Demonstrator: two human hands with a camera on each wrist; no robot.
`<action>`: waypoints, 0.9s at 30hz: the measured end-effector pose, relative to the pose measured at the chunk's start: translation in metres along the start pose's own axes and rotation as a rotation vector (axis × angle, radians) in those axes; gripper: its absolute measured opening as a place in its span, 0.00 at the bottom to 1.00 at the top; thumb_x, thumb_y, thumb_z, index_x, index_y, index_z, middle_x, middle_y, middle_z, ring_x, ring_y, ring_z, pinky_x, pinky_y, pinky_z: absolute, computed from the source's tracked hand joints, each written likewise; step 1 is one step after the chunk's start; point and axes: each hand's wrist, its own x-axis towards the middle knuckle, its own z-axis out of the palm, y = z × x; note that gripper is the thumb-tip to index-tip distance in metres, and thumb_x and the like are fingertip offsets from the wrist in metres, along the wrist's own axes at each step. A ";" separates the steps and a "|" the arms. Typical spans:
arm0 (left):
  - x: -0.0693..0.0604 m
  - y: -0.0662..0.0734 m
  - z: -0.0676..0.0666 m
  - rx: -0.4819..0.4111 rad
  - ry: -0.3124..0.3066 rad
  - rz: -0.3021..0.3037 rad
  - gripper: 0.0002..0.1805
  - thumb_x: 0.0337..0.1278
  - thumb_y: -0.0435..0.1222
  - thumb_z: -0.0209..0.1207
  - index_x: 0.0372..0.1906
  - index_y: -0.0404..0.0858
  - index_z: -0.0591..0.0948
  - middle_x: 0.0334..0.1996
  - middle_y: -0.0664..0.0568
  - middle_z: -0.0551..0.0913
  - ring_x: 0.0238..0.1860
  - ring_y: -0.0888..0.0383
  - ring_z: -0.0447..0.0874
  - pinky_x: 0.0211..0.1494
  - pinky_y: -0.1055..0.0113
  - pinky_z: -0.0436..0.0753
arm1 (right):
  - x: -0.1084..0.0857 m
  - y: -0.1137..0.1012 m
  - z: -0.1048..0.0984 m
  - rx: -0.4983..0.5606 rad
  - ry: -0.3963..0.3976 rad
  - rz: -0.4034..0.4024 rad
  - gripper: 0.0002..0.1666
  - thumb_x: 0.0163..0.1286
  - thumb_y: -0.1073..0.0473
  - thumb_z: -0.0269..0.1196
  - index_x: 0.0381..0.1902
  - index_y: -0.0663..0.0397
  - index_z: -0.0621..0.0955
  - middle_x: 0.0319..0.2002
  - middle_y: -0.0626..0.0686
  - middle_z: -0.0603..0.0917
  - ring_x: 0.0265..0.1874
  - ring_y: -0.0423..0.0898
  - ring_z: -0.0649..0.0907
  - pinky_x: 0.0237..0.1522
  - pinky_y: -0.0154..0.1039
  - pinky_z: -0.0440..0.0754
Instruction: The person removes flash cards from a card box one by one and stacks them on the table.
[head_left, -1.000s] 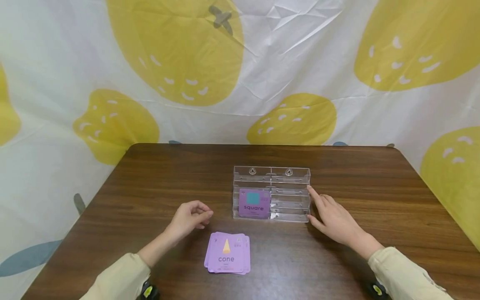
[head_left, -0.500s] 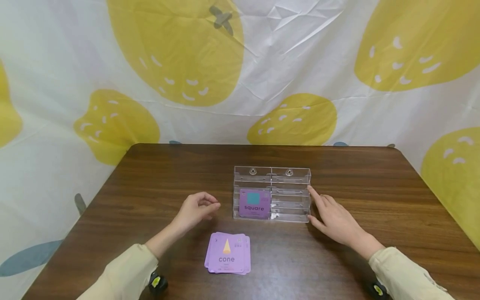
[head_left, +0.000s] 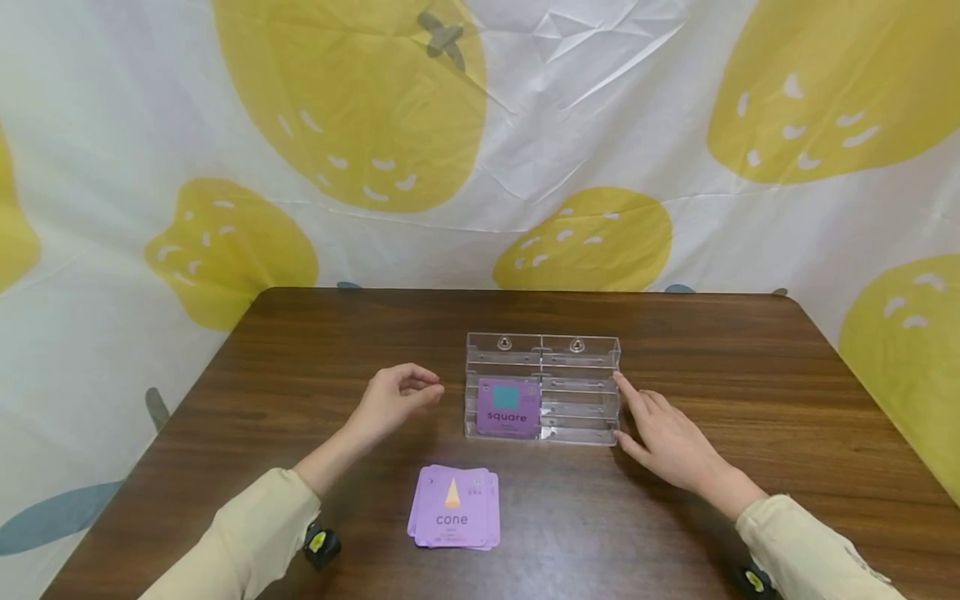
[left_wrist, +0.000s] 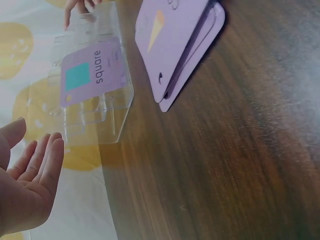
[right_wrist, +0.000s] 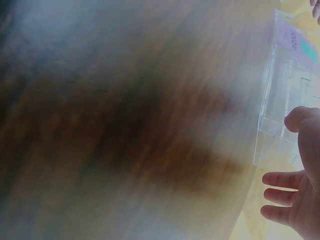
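A clear plastic tiered card rack (head_left: 579, 408) stands mid-table, with two columns of slots. In its lower left slot sits a purple card reading "square" (head_left: 508, 408). My right hand (head_left: 667, 437) touches the rack's right side with thumb and index finger; in the right wrist view its other fingers (right_wrist: 280, 197) are extended. To the left of the rack my left hand (head_left: 397, 400) hovers with nothing in it, its fingers loosely bent and apart from the plastic. A stack of purple cards (head_left: 453, 508), topped by one reading "cone", lies on the table nearer to me.
The brown wooden table (head_left: 345, 333) has rounded far corners. Behind it hangs a white cloth (head_left: 420, 250) printed with yellow fruit, also along both sides. Black wrist devices (head_left: 321, 546) sit below the sleeves.
My left hand has moved forward and slightly right, toward the level of the rack's left side. The right hand, the rack and the cards have stayed in place.
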 end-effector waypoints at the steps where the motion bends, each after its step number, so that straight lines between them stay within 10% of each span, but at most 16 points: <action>1: 0.001 0.001 -0.001 -0.003 -0.003 0.001 0.13 0.54 0.30 0.59 0.42 0.25 0.76 0.38 0.36 0.82 0.40 0.43 0.82 0.40 0.55 0.81 | 0.000 0.000 0.000 0.001 0.000 0.000 0.48 0.60 0.54 0.61 0.69 0.62 0.48 0.46 0.66 0.77 0.47 0.58 0.75 0.47 0.52 0.75; 27: 0.023 0.006 0.018 0.076 -0.013 0.135 0.16 0.50 0.30 0.62 0.45 0.27 0.76 0.42 0.37 0.81 0.41 0.49 0.82 0.44 0.63 0.81 | -0.001 0.001 0.000 0.001 -0.006 0.004 0.48 0.60 0.54 0.61 0.69 0.61 0.48 0.45 0.66 0.77 0.47 0.59 0.75 0.46 0.52 0.75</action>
